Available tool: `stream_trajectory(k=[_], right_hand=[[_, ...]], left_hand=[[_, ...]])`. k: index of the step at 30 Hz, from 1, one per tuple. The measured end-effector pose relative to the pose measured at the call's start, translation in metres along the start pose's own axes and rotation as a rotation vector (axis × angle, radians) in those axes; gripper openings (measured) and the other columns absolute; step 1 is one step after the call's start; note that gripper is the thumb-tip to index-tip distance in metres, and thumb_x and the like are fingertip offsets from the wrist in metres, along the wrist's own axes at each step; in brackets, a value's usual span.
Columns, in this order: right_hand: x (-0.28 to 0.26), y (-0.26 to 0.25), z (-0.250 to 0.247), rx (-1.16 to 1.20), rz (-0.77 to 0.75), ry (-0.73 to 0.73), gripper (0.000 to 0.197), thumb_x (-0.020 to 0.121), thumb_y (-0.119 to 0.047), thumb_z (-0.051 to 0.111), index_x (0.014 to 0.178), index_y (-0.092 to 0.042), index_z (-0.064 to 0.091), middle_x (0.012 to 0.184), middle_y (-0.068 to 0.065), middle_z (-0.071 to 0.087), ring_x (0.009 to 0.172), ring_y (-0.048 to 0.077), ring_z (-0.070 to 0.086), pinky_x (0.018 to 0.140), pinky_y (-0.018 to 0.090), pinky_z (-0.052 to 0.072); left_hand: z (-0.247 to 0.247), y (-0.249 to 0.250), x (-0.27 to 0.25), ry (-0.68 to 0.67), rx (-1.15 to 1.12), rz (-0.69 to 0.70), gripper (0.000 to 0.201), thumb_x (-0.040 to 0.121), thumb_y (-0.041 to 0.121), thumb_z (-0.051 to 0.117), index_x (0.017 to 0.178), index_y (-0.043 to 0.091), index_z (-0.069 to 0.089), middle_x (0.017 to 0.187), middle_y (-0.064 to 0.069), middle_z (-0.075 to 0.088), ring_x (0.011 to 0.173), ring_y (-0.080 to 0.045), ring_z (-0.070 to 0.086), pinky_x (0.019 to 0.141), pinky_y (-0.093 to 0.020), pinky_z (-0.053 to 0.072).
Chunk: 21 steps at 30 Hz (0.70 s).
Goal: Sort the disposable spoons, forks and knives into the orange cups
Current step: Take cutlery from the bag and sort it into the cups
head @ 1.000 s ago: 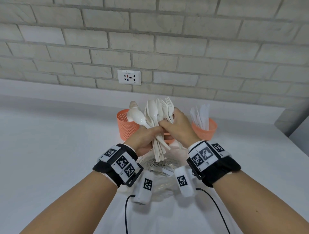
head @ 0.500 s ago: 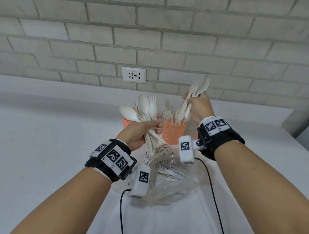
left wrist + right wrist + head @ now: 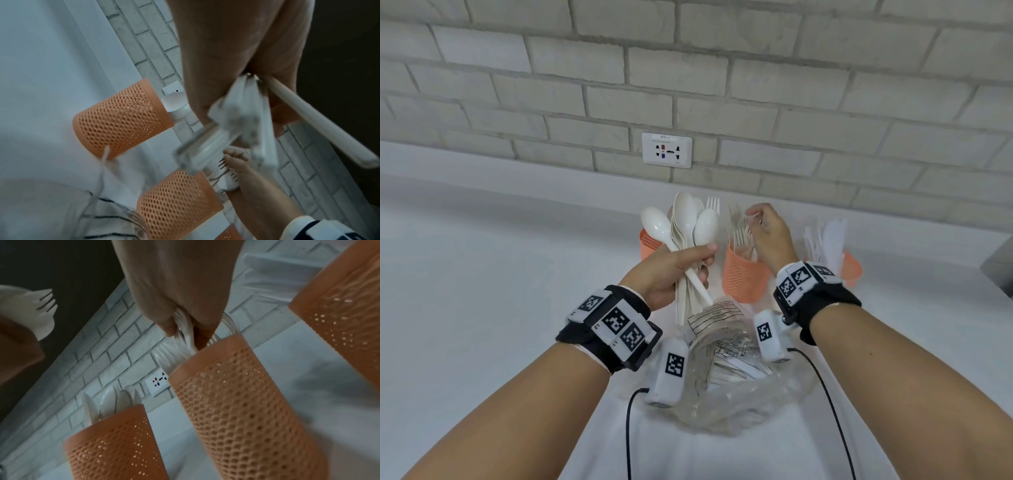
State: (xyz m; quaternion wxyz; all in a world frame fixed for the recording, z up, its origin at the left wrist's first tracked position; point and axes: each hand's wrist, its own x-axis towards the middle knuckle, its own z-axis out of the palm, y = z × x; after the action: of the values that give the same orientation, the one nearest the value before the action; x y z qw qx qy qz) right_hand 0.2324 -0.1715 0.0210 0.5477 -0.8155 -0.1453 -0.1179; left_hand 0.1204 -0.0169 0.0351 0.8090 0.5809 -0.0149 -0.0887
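My left hand (image 3: pixel 685 267) grips a bundle of white spoons (image 3: pixel 686 219) by the handles, with one fork (image 3: pixel 713 205) among them, held upright before the left orange mesh cup (image 3: pixel 649 245). In the left wrist view the handles (image 3: pixel 252 116) stick out blurred below the palm. My right hand (image 3: pixel 756 222) is over the middle orange cup (image 3: pixel 743 277) and pinches the heads of white forks (image 3: pixel 185 335) that stand in that cup (image 3: pixel 236 394). White knives (image 3: pixel 828 240) fill the right cup (image 3: pixel 852 267). A few spoons (image 3: pixel 123 399) stand in the left cup (image 3: pixel 115 443).
A crumpled clear plastic bag (image 3: pixel 739 380) holding more white cutlery lies on the white table (image 3: pixel 482 308) just below my wrists. A brick wall with a socket (image 3: pixel 667 150) rises behind the cups. Black cables (image 3: pixel 629 428) trail from the wrist cameras.
My right hand pulled forks out of the left hand's bundle, lifted them to the right, then lowered them into the middle cup. The left hand kept its hold on the spoons.
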Motion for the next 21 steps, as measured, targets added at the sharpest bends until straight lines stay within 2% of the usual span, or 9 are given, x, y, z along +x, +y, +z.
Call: stream_trajectory(k=[2, 4, 7, 9, 11, 13, 16, 18, 21], right_hand=[[0.003, 0.006, 0.002, -0.107, 0.011, -0.077, 0.019, 0.094, -0.001, 0.039, 0.095, -0.010, 0.057, 0.092, 0.002, 0.057, 0.088, 0.017, 0.053, 0.072, 0.019, 0.040], [0.004, 0.006, 0.003, -0.190, 0.044, -0.160, 0.022, 0.096, -0.005, 0.036, 0.102, -0.004, 0.057, 0.090, 0.001, 0.057, 0.088, 0.021, 0.055, 0.074, 0.020, 0.042], [0.005, 0.003, 0.003, -0.308, 0.015, -0.167, 0.023, 0.096, -0.019, 0.043, 0.111, -0.006, 0.056, 0.115, 0.013, 0.054, 0.112, 0.028, 0.051, 0.099, 0.035, 0.040], [0.003, -0.007, 0.000, -0.338, -0.087, -0.074, 0.032, 0.095, -0.025, 0.048, 0.121, -0.006, 0.053, 0.126, 0.015, 0.047, 0.121, 0.026, 0.042, 0.103, 0.031, 0.033], [-0.002, -0.024, -0.004, -0.286, -0.218, 0.032, 0.032, 0.094, -0.022, 0.050, 0.121, -0.004, 0.054, 0.124, 0.014, 0.047, 0.120, 0.025, 0.043, 0.100, 0.026, 0.033], [-0.008, -0.042, -0.008, -0.157, -0.251, 0.025, 0.026, 0.095, -0.020, 0.049, 0.110, -0.003, 0.061, 0.111, 0.013, 0.053, 0.106, 0.022, 0.052, 0.091, 0.022, 0.038], [-0.013, -0.058, -0.010, -0.005, -0.090, -0.192, 0.033, 0.096, -0.028, 0.047, 0.096, -0.001, 0.066, 0.085, 0.017, 0.060, 0.081, 0.018, 0.056, 0.077, 0.029, 0.045], [-0.018, -0.059, -0.009, 0.036, 0.047, -0.344, 0.032, 0.095, -0.032, 0.049, 0.090, -0.006, 0.067, 0.072, 0.007, 0.059, 0.071, 0.017, 0.054, 0.069, 0.033, 0.045], [-0.023, -0.055, -0.009, 0.212, 0.174, -0.401, 0.025, 0.095, -0.025, 0.049, 0.082, -0.009, 0.064, 0.066, 0.002, 0.056, 0.059, 0.013, 0.050, 0.052, 0.023, 0.041]], left_hand=[[0.002, 0.000, 0.000, -0.012, -0.005, 0.003, 0.009, 0.086, 0.011, 0.059, 0.077, 0.013, 0.055, 0.061, 0.004, 0.054, 0.041, -0.007, 0.048, 0.051, -0.022, 0.046], [0.003, 0.000, 0.000, -0.028, -0.003, 0.009, 0.009, 0.084, 0.007, 0.060, 0.077, 0.011, 0.056, 0.055, 0.003, 0.052, 0.041, -0.007, 0.048, 0.051, -0.022, 0.047], [0.006, 0.000, -0.001, -0.037, 0.021, 0.007, 0.018, 0.086, -0.003, 0.056, 0.073, 0.010, 0.058, 0.048, 0.002, 0.051, 0.041, -0.007, 0.049, 0.052, -0.021, 0.048], [0.007, 0.001, -0.001, -0.032, -0.006, 0.004, 0.020, 0.087, -0.006, 0.054, 0.073, 0.008, 0.057, 0.052, 0.000, 0.051, 0.043, -0.008, 0.051, 0.055, -0.022, 0.051], [0.008, 0.001, 0.000, -0.017, -0.047, -0.005, 0.019, 0.089, -0.005, 0.052, 0.076, 0.008, 0.056, 0.057, -0.001, 0.052, 0.047, -0.009, 0.055, 0.060, -0.024, 0.055], [0.010, 0.001, 0.001, -0.009, -0.084, -0.009, 0.017, 0.090, -0.003, 0.050, 0.079, 0.009, 0.056, 0.062, -0.002, 0.055, 0.051, -0.011, 0.060, 0.064, -0.027, 0.058], [0.015, 0.002, 0.003, -0.024, -0.110, -0.015, 0.017, 0.092, 0.000, 0.047, 0.081, 0.009, 0.057, 0.067, -0.002, 0.061, 0.056, -0.012, 0.066, 0.071, -0.030, 0.058], [0.017, 0.002, 0.003, -0.036, -0.118, -0.019, 0.017, 0.093, 0.001, 0.044, 0.085, 0.008, 0.057, 0.071, -0.003, 0.062, 0.060, -0.013, 0.067, 0.073, -0.030, 0.058], [0.020, 0.001, 0.002, -0.036, -0.126, -0.029, 0.017, 0.093, 0.001, 0.042, 0.095, 0.005, 0.059, 0.075, -0.005, 0.068, 0.068, -0.015, 0.070, 0.075, -0.030, 0.057]])
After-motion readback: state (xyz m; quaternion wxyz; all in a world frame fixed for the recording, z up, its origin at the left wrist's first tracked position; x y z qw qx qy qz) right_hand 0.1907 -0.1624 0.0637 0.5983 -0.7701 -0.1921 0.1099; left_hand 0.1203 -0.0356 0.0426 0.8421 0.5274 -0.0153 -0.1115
